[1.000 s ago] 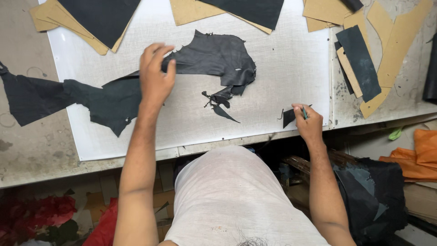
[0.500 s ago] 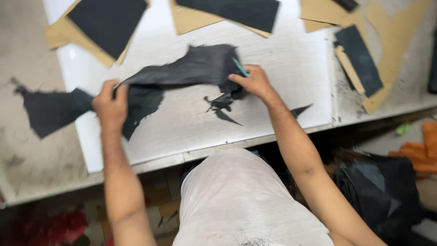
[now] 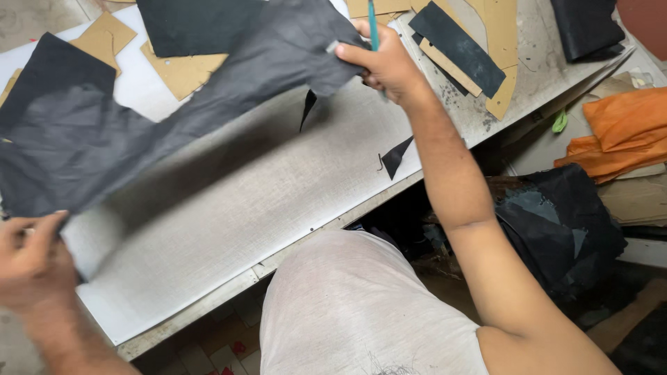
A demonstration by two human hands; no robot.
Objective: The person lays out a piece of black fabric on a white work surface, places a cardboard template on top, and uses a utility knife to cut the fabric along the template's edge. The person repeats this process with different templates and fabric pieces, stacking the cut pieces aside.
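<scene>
Now you hold the dark sheet (image 3: 139, 118) stretched off the board (image 3: 229, 208), across the frame's upper left. Your right hand (image 3: 385, 62) pinches its top edge together with a teal pen (image 3: 373, 24); your left hand (image 3: 28, 257) grips its lower-left corner. Lifted like this, it hangs above the board, where only small black scraps (image 3: 396, 156) lie; cardboard patterns (image 3: 177, 69) crowd the top edge.
</scene>
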